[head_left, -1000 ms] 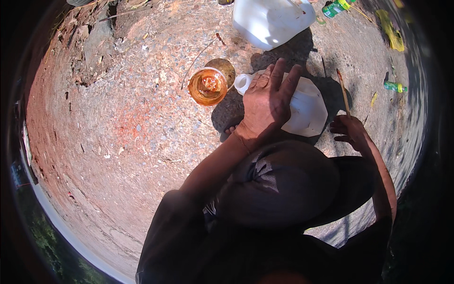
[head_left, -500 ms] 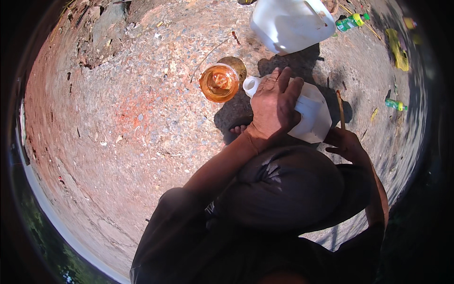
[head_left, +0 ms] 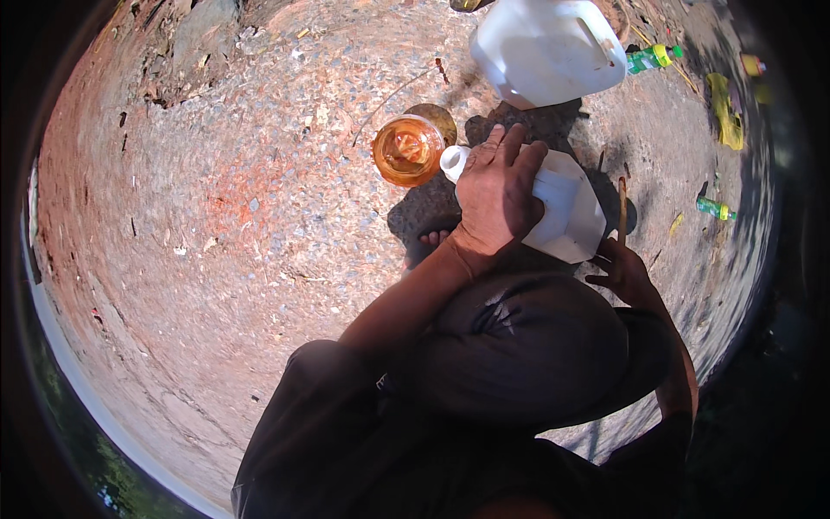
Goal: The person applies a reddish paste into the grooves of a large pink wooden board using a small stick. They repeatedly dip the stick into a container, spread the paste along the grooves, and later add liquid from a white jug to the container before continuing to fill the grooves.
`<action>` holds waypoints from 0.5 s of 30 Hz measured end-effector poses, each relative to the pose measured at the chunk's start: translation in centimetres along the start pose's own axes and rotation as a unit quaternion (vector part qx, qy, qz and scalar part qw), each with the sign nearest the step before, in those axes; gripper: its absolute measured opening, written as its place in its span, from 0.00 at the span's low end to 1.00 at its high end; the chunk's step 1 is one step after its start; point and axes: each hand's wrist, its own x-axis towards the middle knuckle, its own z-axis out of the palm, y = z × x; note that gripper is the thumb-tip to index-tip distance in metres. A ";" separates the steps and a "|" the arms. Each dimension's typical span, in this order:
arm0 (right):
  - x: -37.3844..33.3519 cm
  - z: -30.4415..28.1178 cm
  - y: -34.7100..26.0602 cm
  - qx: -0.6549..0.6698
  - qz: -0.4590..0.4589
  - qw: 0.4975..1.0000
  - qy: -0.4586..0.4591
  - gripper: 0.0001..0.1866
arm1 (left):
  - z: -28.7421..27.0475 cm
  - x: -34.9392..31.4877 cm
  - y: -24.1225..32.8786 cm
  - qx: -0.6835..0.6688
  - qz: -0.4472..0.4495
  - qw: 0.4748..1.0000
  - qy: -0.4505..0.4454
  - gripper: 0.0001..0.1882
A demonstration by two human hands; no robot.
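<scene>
Beside cup point(head_left: 379, 167), jug point(head_left: 571, 214) slants lengthwise, mouth point(head_left: 452, 163) leftward; left fingers point(head_left: 512, 144) clasp it, right fingers point(head_left: 611, 251) hold stick point(head_left: 622, 208).

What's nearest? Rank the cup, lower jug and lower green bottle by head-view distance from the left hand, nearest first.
1. Lower jug: under the left hand, touching.
2. Cup: to the hand's left.
3. Lower green bottle: far right.

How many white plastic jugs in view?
2: an open-necked white plastic jug under the left hand, and a handled white plastic jug beyond it, at the picture's top edge. Others could be hidden by the body.
</scene>
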 end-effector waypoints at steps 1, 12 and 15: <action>-0.2 0.2 0.0 -0.013 -0.006 1.000 -0.013 0.23 | 0.0 -0.1 -0.2 -0.001 -0.002 1.000 0.008 0.35; -0.7 0.7 -1.1 -0.031 -0.031 0.999 0.019 0.24 | -0.8 -0.4 -2.1 -0.085 -0.032 0.993 0.072 0.30; -1.4 1.3 -1.8 -0.026 -0.033 0.999 0.027 0.23 | -1.0 -0.2 -2.6 -0.112 -0.032 0.989 0.089 0.28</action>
